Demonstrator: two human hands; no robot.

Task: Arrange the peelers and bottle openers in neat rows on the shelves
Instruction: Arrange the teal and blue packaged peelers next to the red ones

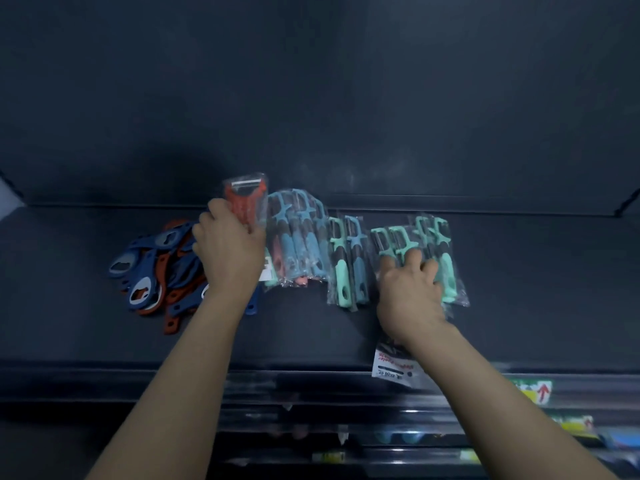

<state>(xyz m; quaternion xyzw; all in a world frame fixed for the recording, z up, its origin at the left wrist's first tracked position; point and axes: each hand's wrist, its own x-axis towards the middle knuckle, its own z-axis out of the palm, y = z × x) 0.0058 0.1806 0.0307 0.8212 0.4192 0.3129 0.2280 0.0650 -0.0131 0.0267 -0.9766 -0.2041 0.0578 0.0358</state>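
The dark shelf [519,289] carries bagged peelers [301,244] at its centre and a bottle opener heap [152,271] at nine o'clock. The right hand [410,292], at three o'clock, curls fingers round mint peelers [446,268]; the left hand [228,251] grips a red peeler [247,199].

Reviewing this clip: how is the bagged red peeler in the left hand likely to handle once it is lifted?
The red peeler looks stiff: it sticks out past the left hand without drooping. Its glossy clear wrapper is probably a bit slippery and may crinkle. It seems light, since one hand grips it by the lower end alone.
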